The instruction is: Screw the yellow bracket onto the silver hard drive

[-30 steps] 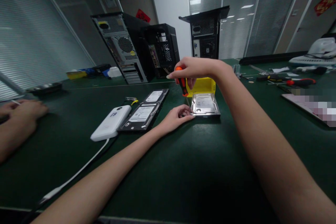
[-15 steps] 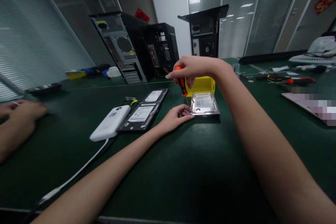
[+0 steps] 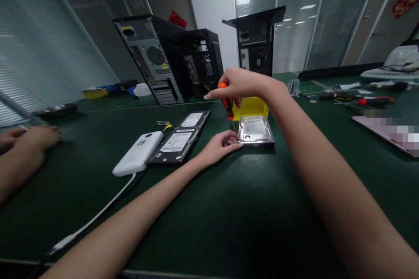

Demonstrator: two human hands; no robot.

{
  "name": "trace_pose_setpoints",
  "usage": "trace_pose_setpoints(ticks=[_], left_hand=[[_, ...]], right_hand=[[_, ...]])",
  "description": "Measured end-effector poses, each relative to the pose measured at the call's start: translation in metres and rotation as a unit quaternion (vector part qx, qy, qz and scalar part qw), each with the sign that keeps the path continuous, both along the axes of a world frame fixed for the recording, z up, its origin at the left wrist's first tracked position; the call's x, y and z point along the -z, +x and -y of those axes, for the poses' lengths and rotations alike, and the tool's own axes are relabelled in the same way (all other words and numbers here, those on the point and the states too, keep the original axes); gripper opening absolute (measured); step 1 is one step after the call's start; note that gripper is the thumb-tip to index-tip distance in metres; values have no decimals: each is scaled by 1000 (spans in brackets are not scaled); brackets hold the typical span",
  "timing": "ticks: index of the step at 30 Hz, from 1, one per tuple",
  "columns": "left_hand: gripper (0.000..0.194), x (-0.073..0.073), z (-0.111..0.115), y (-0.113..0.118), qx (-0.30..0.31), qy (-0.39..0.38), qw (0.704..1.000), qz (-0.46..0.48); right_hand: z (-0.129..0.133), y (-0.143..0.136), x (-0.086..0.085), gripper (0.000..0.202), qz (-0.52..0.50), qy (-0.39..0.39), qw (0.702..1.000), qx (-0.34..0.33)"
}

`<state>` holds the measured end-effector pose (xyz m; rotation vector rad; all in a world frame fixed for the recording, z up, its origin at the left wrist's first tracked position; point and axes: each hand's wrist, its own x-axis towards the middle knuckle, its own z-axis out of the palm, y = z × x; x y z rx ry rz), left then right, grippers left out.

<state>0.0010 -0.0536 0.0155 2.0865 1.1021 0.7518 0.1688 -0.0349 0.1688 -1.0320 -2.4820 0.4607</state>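
Observation:
My right hand (image 3: 234, 83) is closed round the orange and black handle of a screwdriver (image 3: 228, 107). Its shaft points down, with the tip at the left front corner of a silver hard drive (image 3: 254, 128) lying flat on the table. My left hand (image 3: 221, 146) rests on the tabletop with bent fingers, gripping that same corner beside the tip. Behind the drive stands a yellow box (image 3: 250, 109), partly covered by my right hand and forearm. Whether the tip sits in a screw is too small to see.
Two more hard drives (image 3: 176, 143) lie to the left, beside a white cabled device (image 3: 139, 153). Computer cases (image 3: 170, 52) stand behind. Pliers and other tools (image 3: 373, 101) lie at right near a pinkish panel (image 3: 382, 133). Another person's hands (image 3: 32, 144) are at far left.
My right hand has turned slightly on the screwdriver, its thumb reaching a little further left. The left hand and the hard drive stay put. The other person's hands shift slightly.

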Motion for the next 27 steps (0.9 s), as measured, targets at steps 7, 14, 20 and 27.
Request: trace_pose_setpoints(ticks=[7, 14, 20, 27], left_hand=[[31, 0, 1, 0, 5, -1, 1000, 6], [31, -1, 0, -1, 8, -9, 1000, 2], [30, 2, -2, -2, 13, -7, 1000, 6], [31, 3, -2, -3, 10, -5, 1000, 6]], right_hand=[[-5, 2, 2, 43, 12, 28, 999, 43], [-9, 3, 2, 44, 32, 2, 999, 32], [-10, 3, 3, 47, 12, 8, 1000, 23], [-21, 23, 2, 50, -141, 57, 987, 56]])
